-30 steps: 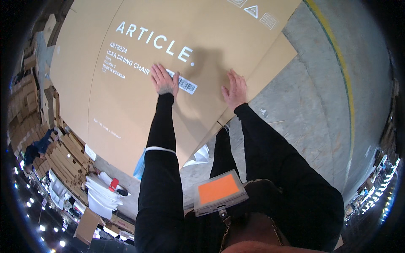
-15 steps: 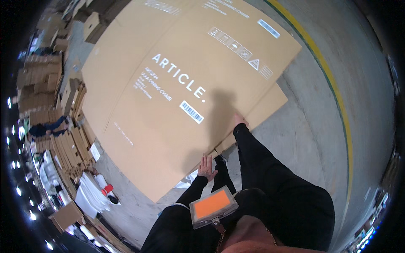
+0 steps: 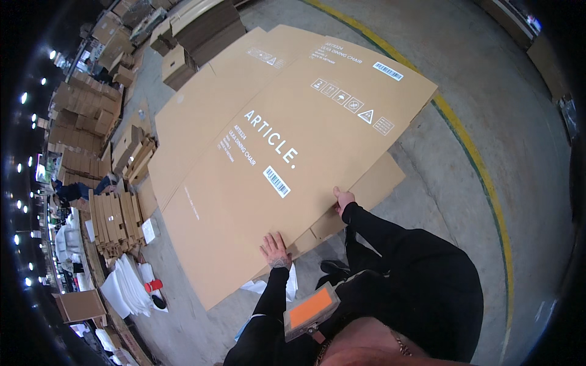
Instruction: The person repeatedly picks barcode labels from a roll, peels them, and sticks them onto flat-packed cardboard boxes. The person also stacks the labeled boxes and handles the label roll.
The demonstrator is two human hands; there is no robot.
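Observation:
A large flattened cardboard box (image 3: 207,158), printed in white with a barcode label, spreads out in front of me. My left hand (image 3: 276,250) rests flat on its near edge, fingers spread. Further right along that edge, my right hand (image 3: 344,200) grips the cardboard, thumb on top and the other fingers mostly hidden underneath. Below the upper sheet, a second cardboard piece (image 3: 384,177) juts out to the right. Some white sheet material (image 3: 292,282) shows under the near edge beside my left forearm.
Stacked cardboard (image 3: 210,30) stands at the far left, with a small box (image 3: 178,66) before it. Folded cartons (image 3: 116,222) and white foam sheets (image 3: 125,287) lie to the left. A person (image 3: 76,192) bends there. A yellow floor line (image 3: 470,131) curves along the right.
The flattened box appears lower and more of its far end shows. My left hand has slid onto its top surface; my right hand remains at the near edge.

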